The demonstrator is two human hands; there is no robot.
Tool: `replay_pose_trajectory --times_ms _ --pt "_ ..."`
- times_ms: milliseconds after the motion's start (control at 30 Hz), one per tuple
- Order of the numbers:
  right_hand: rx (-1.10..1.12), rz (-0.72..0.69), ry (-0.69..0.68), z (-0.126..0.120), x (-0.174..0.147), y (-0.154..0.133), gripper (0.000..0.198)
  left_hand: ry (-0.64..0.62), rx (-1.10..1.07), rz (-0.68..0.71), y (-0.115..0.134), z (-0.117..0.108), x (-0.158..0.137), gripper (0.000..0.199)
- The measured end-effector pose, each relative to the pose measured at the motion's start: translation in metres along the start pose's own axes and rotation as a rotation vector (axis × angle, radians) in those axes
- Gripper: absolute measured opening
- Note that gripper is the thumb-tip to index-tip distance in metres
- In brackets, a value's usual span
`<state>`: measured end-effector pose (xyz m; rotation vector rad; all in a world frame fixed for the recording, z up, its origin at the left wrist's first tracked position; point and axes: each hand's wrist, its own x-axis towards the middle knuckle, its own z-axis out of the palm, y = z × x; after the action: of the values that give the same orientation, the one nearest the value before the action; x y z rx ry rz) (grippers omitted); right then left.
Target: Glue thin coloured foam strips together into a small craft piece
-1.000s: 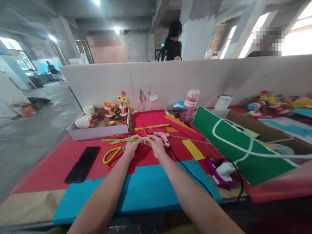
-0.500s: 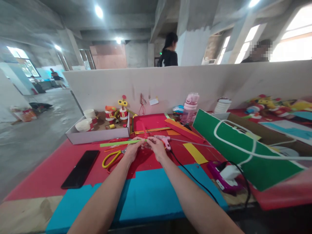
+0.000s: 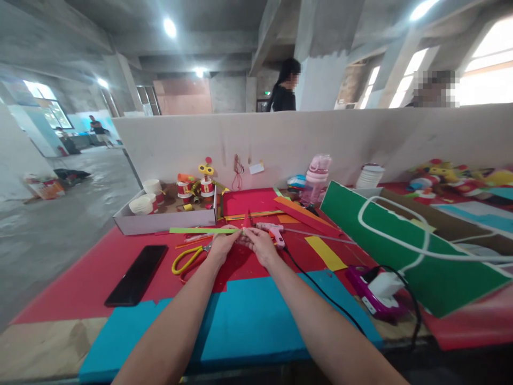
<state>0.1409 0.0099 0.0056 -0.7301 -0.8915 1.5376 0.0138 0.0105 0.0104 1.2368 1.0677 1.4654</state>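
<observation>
My left hand [image 3: 223, 245] is closed on a light green paper strip [image 3: 196, 230], which sticks out level to the left. Fingertip to fingertip with it, my right hand [image 3: 261, 246] pinches where the green strip meets a red paper strip [image 3: 247, 218] that points up and away; my fingers hide the joint. Just beyond my right hand lies a pink glue gun [image 3: 272, 231] with a black cord. Scissors with yellow handles [image 3: 186, 261] lie left of my left wrist, their blades partly behind that hand.
A black phone [image 3: 137, 275] lies at left, behind it a white box [image 3: 166, 222] with paper cups and figures. Blue sheet [image 3: 256, 315] covers the near edge. At right are a yellow strip [image 3: 325, 253], purple power strip [image 3: 374, 294] and green board [image 3: 395, 246].
The red strip has swung from leaning left to nearly upright between my fingers. Both hands stay together at the joint; the whole view has shifted slightly.
</observation>
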Motion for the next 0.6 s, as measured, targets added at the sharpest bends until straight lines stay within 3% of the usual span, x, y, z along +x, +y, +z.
replay_pose_trajectory --times_ms 367,600 --pt "0.077 0.014 0.064 0.0039 -0.0011 0.0021 0.033 0.005 0.135 0.071 0.0012 -0.0012 -0.0020 0.020" --pt "-0.167 -0.127 0.059 -0.0032 0.0067 0.0068 0.029 -0.020 0.067 0.012 0.0008 0.0019 -0.0031 0.026"
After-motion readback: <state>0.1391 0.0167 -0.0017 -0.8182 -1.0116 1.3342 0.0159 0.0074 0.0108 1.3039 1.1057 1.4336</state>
